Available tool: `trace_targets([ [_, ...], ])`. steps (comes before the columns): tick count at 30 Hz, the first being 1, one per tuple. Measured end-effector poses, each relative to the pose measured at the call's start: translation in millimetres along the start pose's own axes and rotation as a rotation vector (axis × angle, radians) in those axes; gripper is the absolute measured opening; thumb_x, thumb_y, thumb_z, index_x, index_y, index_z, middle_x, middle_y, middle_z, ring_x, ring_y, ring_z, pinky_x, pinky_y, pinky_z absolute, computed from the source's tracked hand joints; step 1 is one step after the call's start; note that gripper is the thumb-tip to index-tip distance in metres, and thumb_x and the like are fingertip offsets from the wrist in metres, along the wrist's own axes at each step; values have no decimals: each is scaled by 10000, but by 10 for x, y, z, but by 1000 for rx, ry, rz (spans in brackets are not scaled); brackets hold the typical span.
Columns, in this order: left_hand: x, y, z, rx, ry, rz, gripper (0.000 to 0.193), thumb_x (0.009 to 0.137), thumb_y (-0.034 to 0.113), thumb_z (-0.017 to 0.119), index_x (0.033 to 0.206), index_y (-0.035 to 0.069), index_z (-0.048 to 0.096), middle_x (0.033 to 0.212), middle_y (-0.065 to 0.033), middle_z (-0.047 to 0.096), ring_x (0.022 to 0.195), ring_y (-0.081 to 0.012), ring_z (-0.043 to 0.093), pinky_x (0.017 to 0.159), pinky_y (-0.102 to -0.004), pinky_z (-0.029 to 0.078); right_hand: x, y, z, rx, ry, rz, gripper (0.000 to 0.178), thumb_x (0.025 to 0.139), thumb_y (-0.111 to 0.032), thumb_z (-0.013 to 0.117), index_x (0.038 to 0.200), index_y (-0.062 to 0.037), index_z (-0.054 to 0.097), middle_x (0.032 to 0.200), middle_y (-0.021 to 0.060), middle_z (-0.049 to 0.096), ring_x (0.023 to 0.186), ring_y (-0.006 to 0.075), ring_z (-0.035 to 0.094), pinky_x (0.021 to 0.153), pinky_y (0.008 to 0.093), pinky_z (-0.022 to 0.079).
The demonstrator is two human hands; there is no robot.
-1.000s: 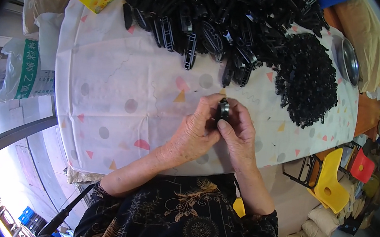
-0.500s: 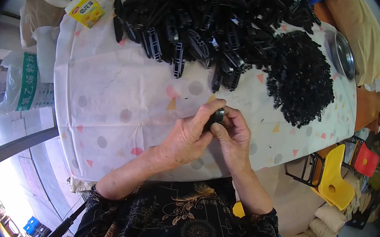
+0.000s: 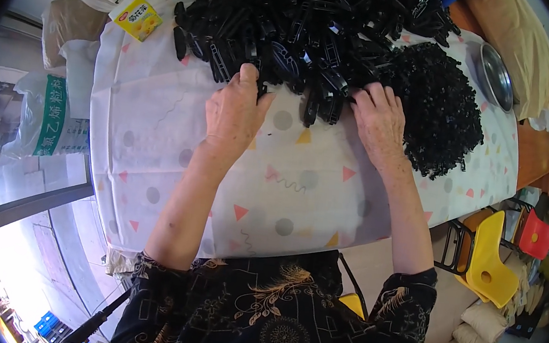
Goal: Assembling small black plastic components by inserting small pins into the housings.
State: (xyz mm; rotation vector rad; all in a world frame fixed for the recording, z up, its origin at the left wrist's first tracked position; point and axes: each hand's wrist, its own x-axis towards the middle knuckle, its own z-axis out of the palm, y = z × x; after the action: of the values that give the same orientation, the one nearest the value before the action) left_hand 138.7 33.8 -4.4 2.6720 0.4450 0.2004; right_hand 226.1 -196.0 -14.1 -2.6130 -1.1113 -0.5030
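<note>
The black parts [image 3: 304, 29] look plastic — smooth, glossy

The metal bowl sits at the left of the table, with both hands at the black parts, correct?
No: the head view shows the metal bowl at the right of the table. The left hand and right hand are at the black parts.

Your counter [image 3: 311, 206], under a white cloth [image 3: 160, 107] with coloured shapes, bears a heap of long black parts [image 3: 306, 12] across its far side; to your right, a pile of small black pieces [image 3: 440, 112] and a metal bowl [image 3: 497, 78]; far left, a yellow carton [image 3: 136, 19].
</note>
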Motion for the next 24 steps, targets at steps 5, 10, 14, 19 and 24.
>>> trace_targets([
  [5,-88,-71,86,-25,70,77,265,815,195,639,956,80,446,910,-139,613,781,-392,607,649,-468,472,-332,-185,-100,171,142,2,162,755,-4,668,883,-30,571,798,89,566,721,269,566,640,350,456],
  [10,-376,-72,55,-408,47,22,200,828,168,623,926,62,485,756,-101,609,618,-305,600,543,-381,454,-680,-531,-390,378,313,89,188,737,94,656,880,6,571,834,129,611,687,263,590,594,305,484],
  [14,-764,59,40,-1154,-348,-191,132,869,140,597,946,69,518,797,-54,625,576,-91,550,462,-220,386,-843,-711,-493,300,428,16,209,687,106,656,865,10,608,865,116,628,709,243,610,606,299,498],
  [19,-1053,320,40,-1614,-610,-212,81,913,73,534,971,112,493,1008,-147,659,699,-77,610,452,-167,369,-978,-850,-596,233,468,-52,236,647,102,670,853,3,609,859,103,625,708,240,608,629,317,484],
  [24,-1133,367,54,-1694,-685,-192,91,920,69,523,989,116,487,1051,-185,641,764,-102,629,454,-159,368,-1050,-916,-644,221,457,-53,260,639,96,677,865,-9,606,874,99,609,722,241,596,625,326,483],
])
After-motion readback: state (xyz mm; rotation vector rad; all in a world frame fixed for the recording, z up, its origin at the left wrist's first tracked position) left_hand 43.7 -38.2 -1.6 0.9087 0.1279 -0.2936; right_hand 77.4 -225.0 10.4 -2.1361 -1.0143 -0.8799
